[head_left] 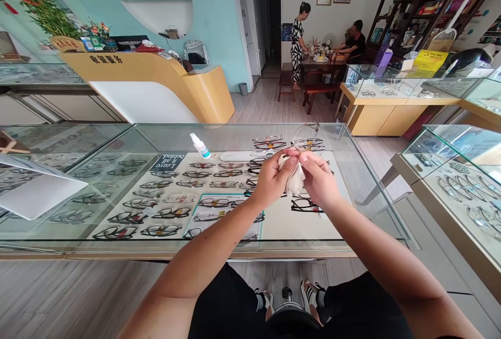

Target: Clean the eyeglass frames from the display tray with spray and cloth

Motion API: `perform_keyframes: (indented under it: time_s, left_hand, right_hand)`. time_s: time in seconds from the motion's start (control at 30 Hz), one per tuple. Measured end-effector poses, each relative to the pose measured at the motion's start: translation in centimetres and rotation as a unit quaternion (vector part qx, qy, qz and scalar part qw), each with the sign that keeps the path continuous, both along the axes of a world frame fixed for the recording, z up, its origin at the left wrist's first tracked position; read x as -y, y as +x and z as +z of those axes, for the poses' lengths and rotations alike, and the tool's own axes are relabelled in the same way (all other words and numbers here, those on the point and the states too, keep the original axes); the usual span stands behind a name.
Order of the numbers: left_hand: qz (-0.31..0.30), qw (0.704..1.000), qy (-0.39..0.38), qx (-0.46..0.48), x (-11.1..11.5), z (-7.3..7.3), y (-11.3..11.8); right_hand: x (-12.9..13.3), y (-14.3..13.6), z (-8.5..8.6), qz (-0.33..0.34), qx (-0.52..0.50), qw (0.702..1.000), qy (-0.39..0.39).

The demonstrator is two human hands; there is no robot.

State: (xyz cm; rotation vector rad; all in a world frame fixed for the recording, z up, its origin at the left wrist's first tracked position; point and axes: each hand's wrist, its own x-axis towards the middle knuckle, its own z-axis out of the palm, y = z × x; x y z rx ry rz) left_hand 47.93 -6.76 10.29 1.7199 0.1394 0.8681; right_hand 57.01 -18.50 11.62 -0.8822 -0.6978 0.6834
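Note:
Both of my hands meet above the glass display counter (235,131), fingers bent and pinched close together. A pale cleaning cloth (295,182) is gripped in my left hand (274,172) and hangs down between the two palms. My right hand (318,174) is closed right beside it, at a pair of thin-rimmed eyeglasses (307,132) whose rim shows just beyond the fingertips. The fingers and cloth hide the rest of these glasses. To the left on the glass stands a small white spray bottle (200,147), slightly tilted in view.
Rows of eyeglass frames (160,230) lie inside the counter under the glass. More glasses (269,142) lie beyond my hands. A white panel (35,185) stands at left. Another display case (465,187) is at right. Two people (299,49) are at a far table.

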Motion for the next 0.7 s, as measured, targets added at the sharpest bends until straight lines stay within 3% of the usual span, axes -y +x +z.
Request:
perform_keyframes:
  time_s: [0.1,0.23,0.3,0.57,0.63,0.7]
  left_hand:
    - [-0.012,1.0,0.009,-0.022,-0.7,0.6,-0.4]
    - [-0.119,0.989,0.048,-0.074,-2.0,1.3,-1.1]
    - [-0.138,0.986,0.058,-0.08,-2.1,1.2,-1.1]
    - [-0.005,1.0,0.012,-0.014,0.0,0.5,-0.4]
    - [-0.011,0.999,0.027,-0.016,-0.1,0.9,-0.8]
    - [-0.057,0.996,0.049,-0.037,-0.5,1.4,-1.2]
  right_hand:
    - [0.3,0.3,0.2,-0.012,0.014,1.0,-0.014]
    - [0.6,1.2,0.2,-0.037,-0.014,0.999,-0.024]
    - [0.5,1.4,0.0,-0.032,-0.031,0.999,-0.031]
    - [0.3,0.3,0.2,-0.001,0.002,1.0,-0.008]
    - [0.4,0.6,0.2,-0.001,0.008,1.0,-0.013]
    - [0.5,1.1,0.0,-0.011,-0.004,1.0,-0.024]
